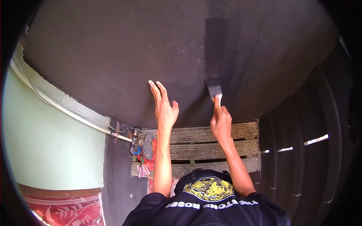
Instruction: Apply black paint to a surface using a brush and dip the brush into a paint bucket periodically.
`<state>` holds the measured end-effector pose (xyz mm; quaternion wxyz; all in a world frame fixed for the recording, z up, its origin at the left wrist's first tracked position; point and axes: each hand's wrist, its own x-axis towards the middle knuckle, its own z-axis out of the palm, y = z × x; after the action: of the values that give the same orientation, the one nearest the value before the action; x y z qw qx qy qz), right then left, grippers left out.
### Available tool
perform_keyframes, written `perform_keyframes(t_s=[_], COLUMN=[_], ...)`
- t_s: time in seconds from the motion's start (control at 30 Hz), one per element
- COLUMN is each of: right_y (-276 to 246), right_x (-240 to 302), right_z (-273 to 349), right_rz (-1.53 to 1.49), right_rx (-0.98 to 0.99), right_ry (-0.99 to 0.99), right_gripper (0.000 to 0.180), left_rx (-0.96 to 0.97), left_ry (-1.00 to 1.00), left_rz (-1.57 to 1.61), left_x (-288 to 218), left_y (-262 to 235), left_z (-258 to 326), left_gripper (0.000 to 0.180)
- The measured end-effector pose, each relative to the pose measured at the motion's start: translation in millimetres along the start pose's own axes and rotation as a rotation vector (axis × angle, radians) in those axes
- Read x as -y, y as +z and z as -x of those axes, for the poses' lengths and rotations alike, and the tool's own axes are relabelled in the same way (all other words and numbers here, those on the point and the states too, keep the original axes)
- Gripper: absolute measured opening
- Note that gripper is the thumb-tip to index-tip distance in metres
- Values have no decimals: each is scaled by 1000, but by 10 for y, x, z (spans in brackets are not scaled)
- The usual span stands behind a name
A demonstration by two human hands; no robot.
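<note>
Head view, looking down along a large dark curved wall (113, 56). The right hand (221, 122) is clenched around the pale handle of a paintbrush (215, 91), whose dark bristles sit just above the fingertips and press against the wall. A freshly coated, darker vertical stripe (216, 45) runs upward from the bristles, well beyond the fingers. The left hand (164, 107) is released, fingers (157, 92) extended and close together, palm resting flat on the wall just to the left of the brush; it holds nothing. Below both wrists lie weathered wooden planks (211, 148). Left of these planks, below the left hand, are a dark sandal (148, 146) and a white pipe (75, 115) that runs along a pale green wall (45, 143).
</note>
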<state>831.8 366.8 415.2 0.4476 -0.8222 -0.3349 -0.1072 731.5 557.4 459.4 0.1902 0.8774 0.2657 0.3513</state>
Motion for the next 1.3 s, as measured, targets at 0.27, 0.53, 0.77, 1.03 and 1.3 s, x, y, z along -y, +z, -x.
perform_keyframes(t_s=[0.27,0.53,0.77,1.03,1.3], right_y=[-140,-221,361,-233,403], right_x=[-122,129,-459,253,-516], right_z=[395,-116,448,67,295], right_rz=[-298,-1042,-1067,-958,-839], right_rx=[221,237,297,208,215], right_ry=[371,464,758,410,609], right_gripper=[47,43,33,37,33], left_rx=[19,-2,-17,-6,4], left_ry=[-1,-11,-17,-23,-18], left_rz=[-17,-10,-10,-26,-23], left_x=[47,44,-19,17,-3], left_y=[-9,0,34,-21,-9], left_z=[9,8,-3,-1,-6], left_gripper=[95,95,94,95,96])
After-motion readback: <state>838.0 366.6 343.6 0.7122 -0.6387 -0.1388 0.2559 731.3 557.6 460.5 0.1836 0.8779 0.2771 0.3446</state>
